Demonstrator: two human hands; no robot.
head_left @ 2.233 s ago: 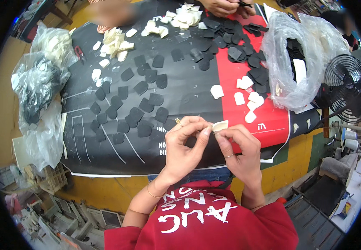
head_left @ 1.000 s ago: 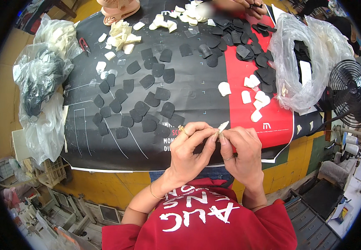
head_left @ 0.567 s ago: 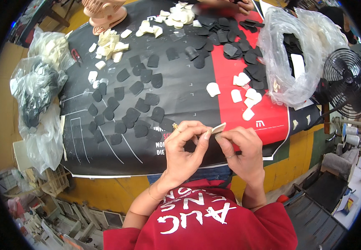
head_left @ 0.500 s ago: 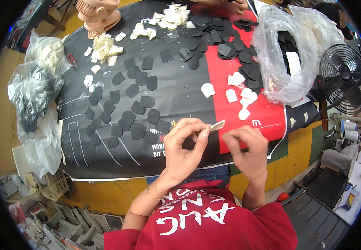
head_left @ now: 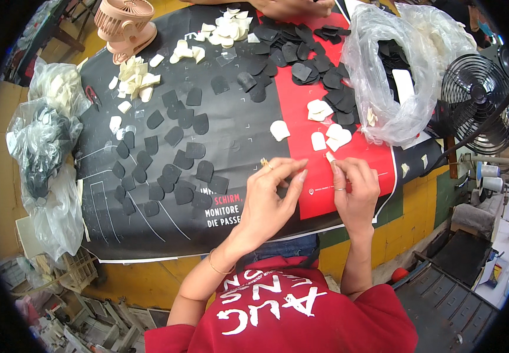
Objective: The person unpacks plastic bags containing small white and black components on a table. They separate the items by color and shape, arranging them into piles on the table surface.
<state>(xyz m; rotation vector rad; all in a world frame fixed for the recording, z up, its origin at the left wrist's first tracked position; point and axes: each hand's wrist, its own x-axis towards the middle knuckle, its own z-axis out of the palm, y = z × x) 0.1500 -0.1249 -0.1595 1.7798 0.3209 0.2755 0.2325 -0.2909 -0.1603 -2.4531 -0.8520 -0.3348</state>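
Observation:
My left hand (head_left: 269,197) is over the front of the table, its thumb and forefinger slightly apart, with nothing visible between them. To its right, my right hand (head_left: 355,191) pinches a small cream-white rounded piece (head_left: 330,157) at the tips of thumb and forefinger, over the red part of the mat. Just beyond lie loose cream pieces of the same kind, among them one (head_left: 279,130) by the red edge and a small cluster (head_left: 319,110). Black rounded pieces (head_left: 174,137) are scattered over the black part to the left.
A pile of black pieces (head_left: 289,50) and a cream pile (head_left: 231,28) lie at the back, near another person's arm (head_left: 298,8). An opened plastic bag (head_left: 354,56) and a black fan (head_left: 476,94) stand right; filled bags (head_left: 42,147), red-handled snips (head_left: 92,97) and a pink fan (head_left: 124,26) left.
The cream piece my left hand pinched is gone from its fingers, which have parted a little. My right hand has reached forward and now holds a cream piece.

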